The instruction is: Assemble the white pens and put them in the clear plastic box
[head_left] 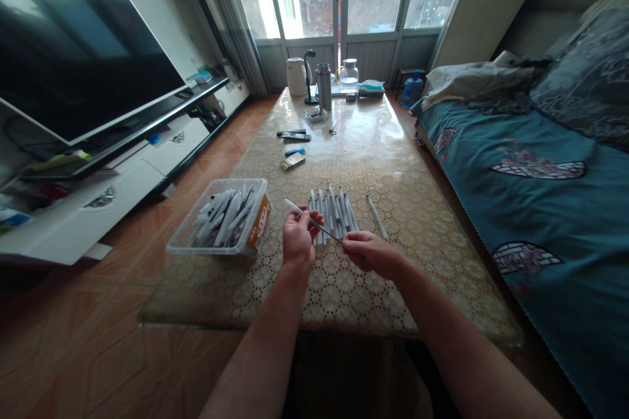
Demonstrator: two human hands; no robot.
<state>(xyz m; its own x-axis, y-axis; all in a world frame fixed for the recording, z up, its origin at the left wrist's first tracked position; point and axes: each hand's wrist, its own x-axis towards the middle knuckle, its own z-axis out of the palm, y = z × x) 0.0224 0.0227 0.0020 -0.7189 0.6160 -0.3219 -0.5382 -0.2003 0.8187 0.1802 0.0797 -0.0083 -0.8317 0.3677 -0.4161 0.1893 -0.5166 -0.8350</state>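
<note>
My left hand (299, 236) is closed around a pale pen barrel (293, 206), whose white end points up and left. A thin dark rod, which looks like a pen refill (331, 234), runs from the barrel to my right hand (366, 251). The fingers of that hand pinch its far end, which they hide. Just beyond my hands, several whitish pens (337, 203) lie side by side on the table, and a single pen (377, 217) rests apart to their right. To the left stands a clear plastic tub (181, 243) full of similar pale and dark pen parts.
The table (363, 304) has a patterned cover. Farther along it are a small box (293, 161), a blue object (295, 152), a remote control (295, 137), a glass ashtray (316, 116), a steel flask (324, 86), a kettle (297, 76) and a glass jug (349, 75). A bed (521, 236) borders the right.
</note>
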